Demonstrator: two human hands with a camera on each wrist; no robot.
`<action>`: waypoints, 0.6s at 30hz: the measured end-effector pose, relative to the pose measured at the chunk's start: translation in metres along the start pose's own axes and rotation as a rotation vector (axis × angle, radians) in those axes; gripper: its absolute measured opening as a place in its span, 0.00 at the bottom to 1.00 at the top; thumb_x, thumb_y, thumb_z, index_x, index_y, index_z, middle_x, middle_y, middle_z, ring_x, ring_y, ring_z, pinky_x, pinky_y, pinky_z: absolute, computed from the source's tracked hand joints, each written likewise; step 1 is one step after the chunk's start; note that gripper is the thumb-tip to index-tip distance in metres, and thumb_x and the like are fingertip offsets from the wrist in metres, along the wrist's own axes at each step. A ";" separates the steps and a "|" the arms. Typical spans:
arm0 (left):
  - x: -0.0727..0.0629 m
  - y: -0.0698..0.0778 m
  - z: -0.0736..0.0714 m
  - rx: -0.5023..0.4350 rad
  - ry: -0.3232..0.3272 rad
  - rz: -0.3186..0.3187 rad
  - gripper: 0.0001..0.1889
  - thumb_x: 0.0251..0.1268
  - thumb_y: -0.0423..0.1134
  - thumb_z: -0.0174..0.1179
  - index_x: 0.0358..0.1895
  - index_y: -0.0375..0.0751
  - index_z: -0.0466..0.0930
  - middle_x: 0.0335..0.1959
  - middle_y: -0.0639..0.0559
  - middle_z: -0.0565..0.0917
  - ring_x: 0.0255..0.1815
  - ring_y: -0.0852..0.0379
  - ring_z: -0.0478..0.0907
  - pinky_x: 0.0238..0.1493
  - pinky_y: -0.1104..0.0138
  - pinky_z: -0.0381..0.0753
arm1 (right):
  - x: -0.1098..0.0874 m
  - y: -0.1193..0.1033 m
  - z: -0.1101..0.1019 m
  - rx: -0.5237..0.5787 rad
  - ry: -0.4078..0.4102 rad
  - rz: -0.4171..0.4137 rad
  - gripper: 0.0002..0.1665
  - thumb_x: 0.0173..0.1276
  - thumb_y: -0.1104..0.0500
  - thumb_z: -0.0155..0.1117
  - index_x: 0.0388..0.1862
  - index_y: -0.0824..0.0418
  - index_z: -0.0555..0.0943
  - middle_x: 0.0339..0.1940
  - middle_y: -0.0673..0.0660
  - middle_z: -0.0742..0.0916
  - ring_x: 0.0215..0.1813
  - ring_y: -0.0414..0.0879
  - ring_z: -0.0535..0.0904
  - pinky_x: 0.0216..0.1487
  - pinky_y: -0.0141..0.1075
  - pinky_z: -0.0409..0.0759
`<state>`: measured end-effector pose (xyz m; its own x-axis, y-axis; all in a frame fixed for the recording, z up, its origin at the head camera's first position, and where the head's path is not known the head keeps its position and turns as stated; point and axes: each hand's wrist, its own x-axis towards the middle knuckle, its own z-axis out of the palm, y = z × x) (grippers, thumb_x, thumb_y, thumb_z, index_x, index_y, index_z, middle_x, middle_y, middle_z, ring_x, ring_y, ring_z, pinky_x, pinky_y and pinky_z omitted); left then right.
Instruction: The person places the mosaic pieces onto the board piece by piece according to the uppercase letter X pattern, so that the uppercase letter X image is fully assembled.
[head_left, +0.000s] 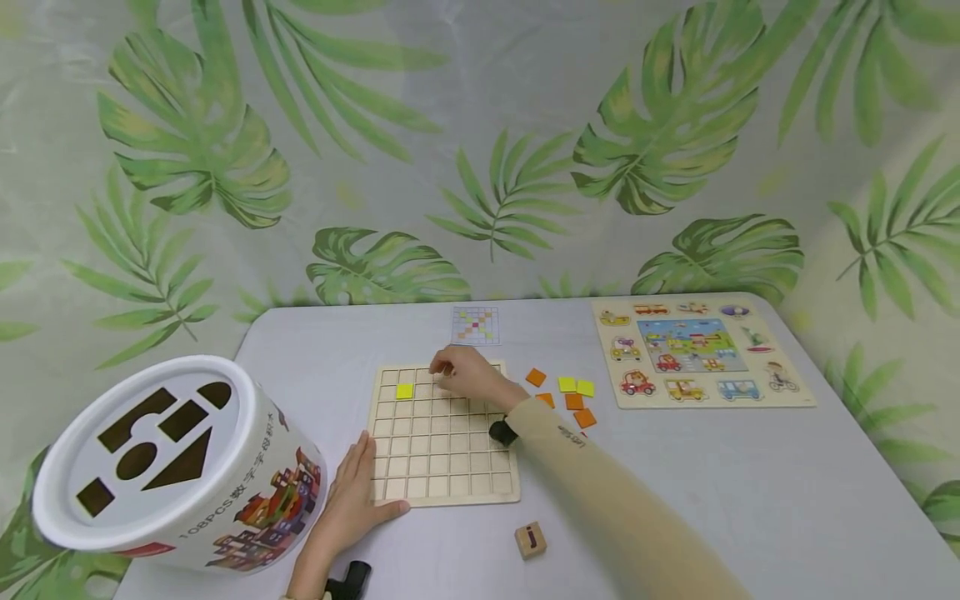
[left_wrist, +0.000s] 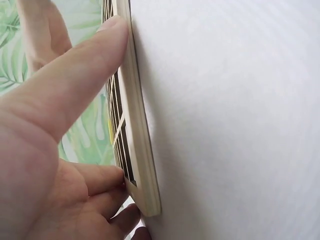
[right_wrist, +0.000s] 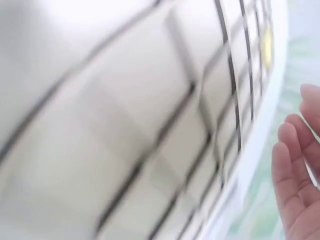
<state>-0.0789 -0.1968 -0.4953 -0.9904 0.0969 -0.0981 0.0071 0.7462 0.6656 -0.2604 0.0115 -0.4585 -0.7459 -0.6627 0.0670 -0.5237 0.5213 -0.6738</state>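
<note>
Plainly, the left hand (head_left: 354,498), thumb spread, touched the grid board (head_left: 450,462). Above it hung the right hand (head_left: 476,375), fingers loosely bent.

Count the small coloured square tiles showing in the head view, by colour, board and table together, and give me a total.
Yellow tiles: 3 (1 on the grid board, 2 on the table)
Orange tiles: 4
Reddish tile: 1, only a sliver showing beside the sleeve
Total: 8 showing; the sleeve may hide more.
</note>
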 end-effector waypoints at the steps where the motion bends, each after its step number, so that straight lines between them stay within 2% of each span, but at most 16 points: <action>1: 0.000 0.000 0.000 0.002 0.002 -0.002 0.60 0.44 0.49 0.75 0.72 0.22 0.44 0.74 0.29 0.42 0.72 0.28 0.37 0.62 0.32 0.41 | -0.007 0.006 -0.008 0.022 0.017 0.008 0.12 0.63 0.69 0.63 0.45 0.68 0.81 0.42 0.59 0.84 0.43 0.47 0.78 0.46 0.34 0.76; 4: 0.000 0.000 0.001 0.005 0.006 -0.003 0.60 0.44 0.48 0.75 0.72 0.22 0.44 0.74 0.29 0.43 0.72 0.28 0.38 0.62 0.32 0.41 | -0.032 0.029 -0.033 0.045 0.081 0.052 0.11 0.62 0.70 0.64 0.44 0.69 0.81 0.41 0.60 0.84 0.42 0.48 0.78 0.45 0.37 0.77; 8: 0.001 0.000 0.001 0.004 0.005 -0.004 0.60 0.44 0.49 0.75 0.72 0.23 0.44 0.74 0.29 0.43 0.72 0.29 0.38 0.62 0.32 0.42 | -0.063 0.061 -0.058 0.013 0.148 0.182 0.10 0.62 0.69 0.63 0.43 0.68 0.82 0.38 0.57 0.84 0.40 0.48 0.76 0.44 0.39 0.77; 10: 0.001 0.001 0.001 0.005 0.003 -0.008 0.60 0.44 0.49 0.75 0.72 0.22 0.44 0.74 0.29 0.42 0.72 0.29 0.38 0.62 0.31 0.42 | -0.074 0.072 -0.066 -0.019 0.148 0.244 0.09 0.63 0.68 0.63 0.42 0.67 0.82 0.37 0.56 0.83 0.39 0.48 0.76 0.44 0.40 0.77; 13: 0.001 0.002 0.000 0.018 0.001 -0.017 0.60 0.44 0.50 0.75 0.72 0.22 0.44 0.74 0.29 0.42 0.72 0.29 0.38 0.61 0.31 0.43 | -0.084 0.081 -0.071 -0.048 0.117 0.289 0.09 0.64 0.66 0.64 0.43 0.66 0.82 0.36 0.55 0.82 0.39 0.49 0.75 0.44 0.40 0.76; 18: 0.001 0.002 0.000 0.021 -0.005 -0.019 0.61 0.44 0.50 0.75 0.73 0.23 0.44 0.75 0.30 0.42 0.73 0.29 0.37 0.60 0.30 0.42 | -0.090 0.085 -0.068 -0.059 0.072 0.281 0.10 0.60 0.66 0.68 0.40 0.66 0.81 0.35 0.55 0.81 0.37 0.49 0.73 0.43 0.40 0.75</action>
<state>-0.0796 -0.1953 -0.4942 -0.9898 0.0856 -0.1140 -0.0088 0.7615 0.6482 -0.2661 0.1522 -0.4716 -0.8915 -0.4487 -0.0627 -0.3137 0.7111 -0.6292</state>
